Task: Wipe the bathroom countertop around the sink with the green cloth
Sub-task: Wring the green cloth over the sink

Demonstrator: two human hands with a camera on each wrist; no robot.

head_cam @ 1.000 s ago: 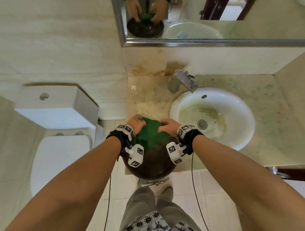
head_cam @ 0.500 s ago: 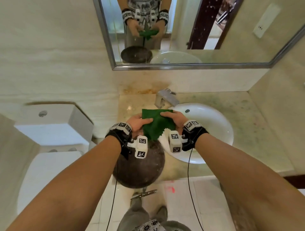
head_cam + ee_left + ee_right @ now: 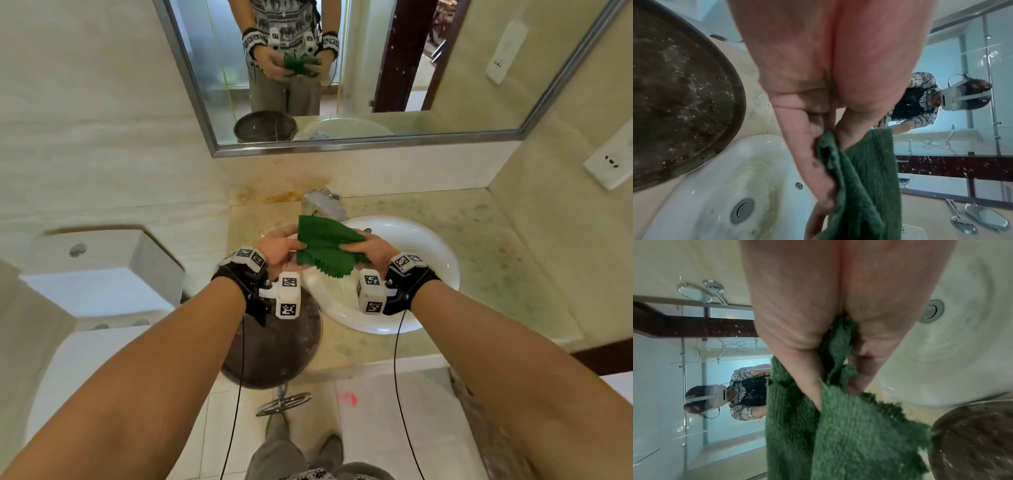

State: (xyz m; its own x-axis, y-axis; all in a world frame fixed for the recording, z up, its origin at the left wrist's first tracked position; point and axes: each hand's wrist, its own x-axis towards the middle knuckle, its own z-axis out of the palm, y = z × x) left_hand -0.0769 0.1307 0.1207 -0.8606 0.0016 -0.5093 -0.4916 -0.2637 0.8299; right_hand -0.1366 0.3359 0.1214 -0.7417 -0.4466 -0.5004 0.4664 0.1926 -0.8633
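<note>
I hold the green cloth (image 3: 323,245) in the air between both hands, above the left rim of the white sink (image 3: 411,246). My left hand (image 3: 279,250) pinches its left edge between thumb and fingers; in the left wrist view the cloth (image 3: 865,186) hangs down from that pinch. My right hand (image 3: 368,251) grips the right edge, with cloth (image 3: 849,434) bunched in the palm in the right wrist view. The cloth is folded and its zigzag edge hangs toward me. The stained beige countertop (image 3: 486,240) runs around the sink.
A dark round basin (image 3: 274,353) sits on the counter's front left corner, under my left wrist. The metal tap (image 3: 323,204) stands behind the cloth. A mirror (image 3: 342,68) hangs on the back wall. The toilet cistern (image 3: 96,270) is at the left, a wall at the right.
Both hands have lifted the cloth out of the dark basin and carried it up and right over the sink's left rim. The camera has tilted up toward the mirror.
</note>
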